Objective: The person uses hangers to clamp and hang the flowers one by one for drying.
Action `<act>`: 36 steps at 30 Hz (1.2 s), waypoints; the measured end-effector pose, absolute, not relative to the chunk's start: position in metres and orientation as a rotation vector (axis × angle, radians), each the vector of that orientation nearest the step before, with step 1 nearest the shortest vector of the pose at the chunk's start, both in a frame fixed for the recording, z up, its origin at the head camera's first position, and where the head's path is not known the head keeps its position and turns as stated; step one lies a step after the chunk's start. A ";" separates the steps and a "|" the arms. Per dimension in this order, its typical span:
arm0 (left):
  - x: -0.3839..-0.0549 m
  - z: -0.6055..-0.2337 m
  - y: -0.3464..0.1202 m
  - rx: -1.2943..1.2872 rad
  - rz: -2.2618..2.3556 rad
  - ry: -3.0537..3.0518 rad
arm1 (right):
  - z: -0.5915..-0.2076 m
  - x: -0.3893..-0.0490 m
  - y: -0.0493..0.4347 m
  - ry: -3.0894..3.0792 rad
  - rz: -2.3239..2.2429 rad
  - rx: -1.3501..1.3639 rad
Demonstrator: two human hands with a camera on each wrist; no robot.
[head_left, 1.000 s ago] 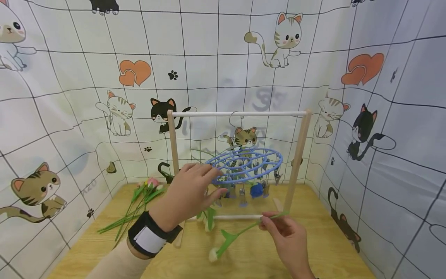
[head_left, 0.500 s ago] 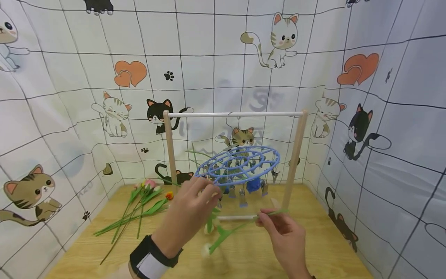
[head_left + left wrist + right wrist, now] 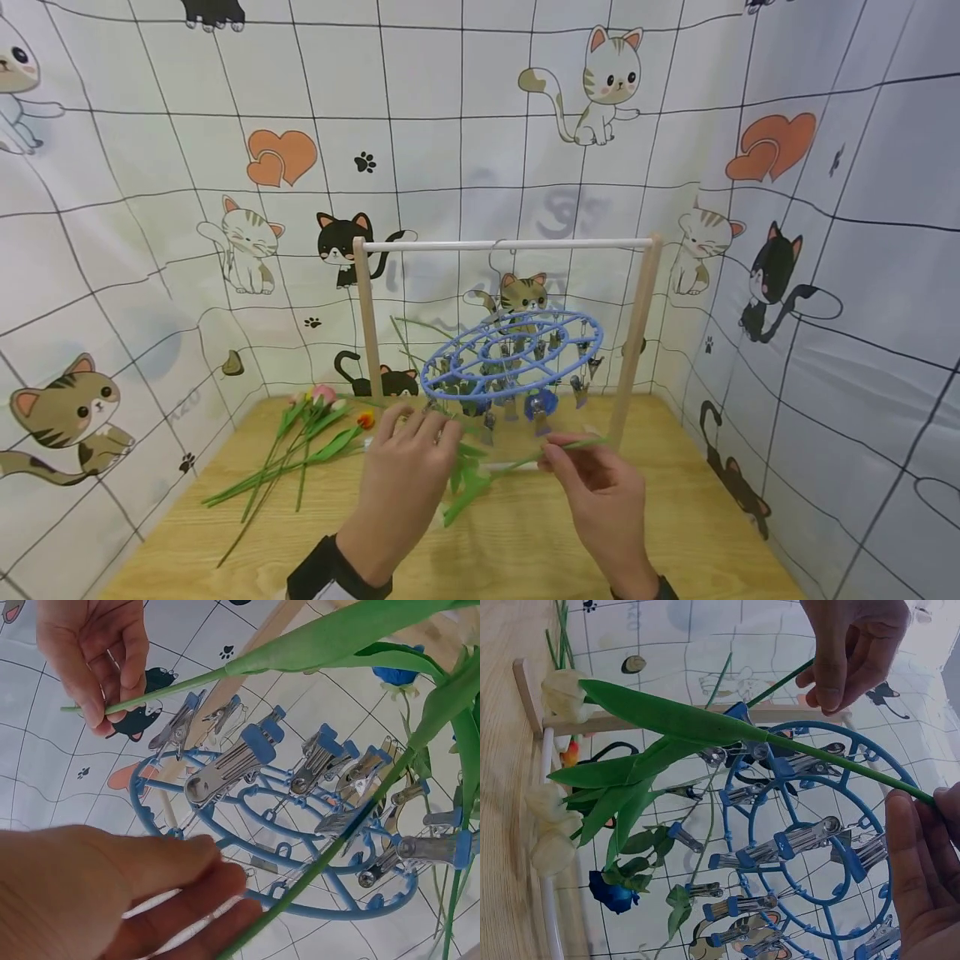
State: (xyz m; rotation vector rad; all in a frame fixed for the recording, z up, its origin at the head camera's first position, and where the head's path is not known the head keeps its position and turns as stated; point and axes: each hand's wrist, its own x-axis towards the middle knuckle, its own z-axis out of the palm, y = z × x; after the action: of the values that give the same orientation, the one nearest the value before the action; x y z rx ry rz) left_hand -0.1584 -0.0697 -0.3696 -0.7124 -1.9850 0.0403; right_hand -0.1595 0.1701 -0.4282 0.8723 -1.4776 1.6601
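My right hand (image 3: 603,500) pinches the green stem (image 3: 840,761) of a white tulip (image 3: 564,696) near its end. Left of it, my left hand (image 3: 408,479) is below the near left rim of a blue round clip hanger (image 3: 322,910). In the left wrist view its fingers are loosely bent, with a gap between thumb and fingers. Another green stem (image 3: 322,862) passes by those fingertips and runs through a clip. Metal clips with blue tips (image 3: 806,836) dangle from the hanger, and a blue rose (image 3: 615,891) hangs among them. In the head view, my left hand partly hides the tulip leaves.
A wooden frame with a white top bar (image 3: 450,246) carries the hanger. Several tulips (image 3: 300,442) lie on the wooden table (image 3: 525,550) at left. Cat-print sheets (image 3: 450,100) close in the back and sides. More white tulip heads (image 3: 551,851) hang low near the bottom bar.
My left hand has come down and away from the hanger's rim. The hanger has turned a little. My right hand, still pinching the tulip stem, has shifted slightly left and up.
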 end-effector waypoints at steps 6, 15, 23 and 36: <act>-0.155 -0.375 -0.071 -0.585 0.170 -2.075 | -0.414 -0.151 0.164 -1.476 1.631 0.897; -0.165 -0.386 -0.070 -0.683 0.031 -2.175 | -0.413 -0.152 0.164 -1.572 1.591 0.813; -0.186 -0.398 -0.060 -0.926 -0.786 -2.112 | -0.408 -0.148 0.163 -1.620 1.578 0.778; -0.208 -0.396 -0.058 -1.013 -1.247 -2.138 | -0.400 -0.151 0.157 -1.607 1.563 0.779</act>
State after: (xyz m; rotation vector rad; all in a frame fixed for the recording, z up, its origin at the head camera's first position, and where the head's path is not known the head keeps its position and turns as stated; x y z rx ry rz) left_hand -0.2079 -0.0575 -0.3964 -1.0126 -2.1376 -1.2473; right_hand -0.1506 0.1567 -0.4004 0.7790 -1.6072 1.5630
